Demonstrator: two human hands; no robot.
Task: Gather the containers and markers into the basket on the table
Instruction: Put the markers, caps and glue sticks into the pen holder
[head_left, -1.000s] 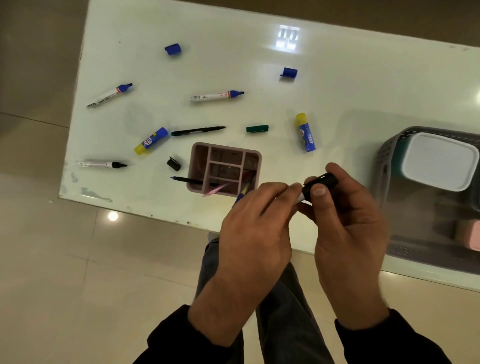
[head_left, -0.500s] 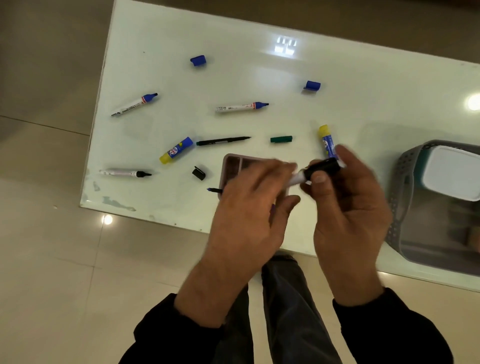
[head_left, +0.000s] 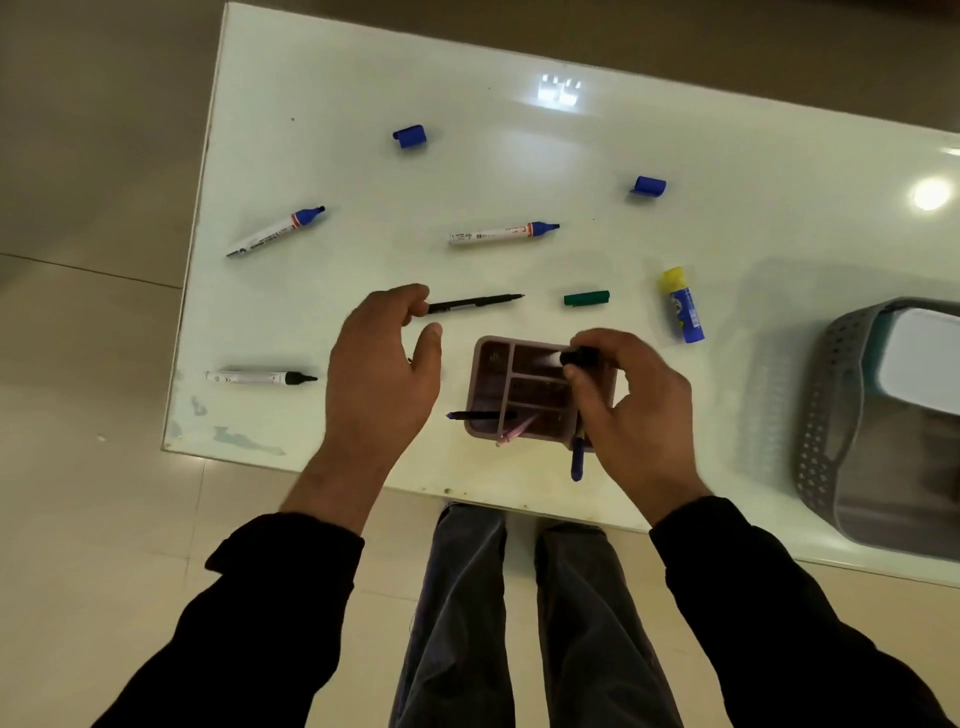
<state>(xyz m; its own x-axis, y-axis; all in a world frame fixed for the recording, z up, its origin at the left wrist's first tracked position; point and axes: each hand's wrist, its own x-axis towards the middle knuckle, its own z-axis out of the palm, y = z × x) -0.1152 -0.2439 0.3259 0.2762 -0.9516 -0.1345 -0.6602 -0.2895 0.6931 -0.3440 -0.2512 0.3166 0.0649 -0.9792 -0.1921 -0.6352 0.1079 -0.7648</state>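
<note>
Pinching the marker (head_left: 576, 357) between right hand (head_left: 636, 410) thumb and fingertip over the pink organizer (head_left: 488, 384), with left hand (head_left: 382, 374) fingers loosely spread

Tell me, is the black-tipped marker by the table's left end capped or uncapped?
Uncapped. The black-tipped marker lies with its bare nib exposed, pointing right.

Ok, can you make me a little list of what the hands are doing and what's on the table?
Left hand: open, beside the thin black pen
Right hand: pinches a black-capped marker over the pink organizer
Basket: grey, at the right, with a white-lidded container inside
Table: two blue markers, one black-tipped marker, glue stick, green cap, two blue caps lie loose
</note>
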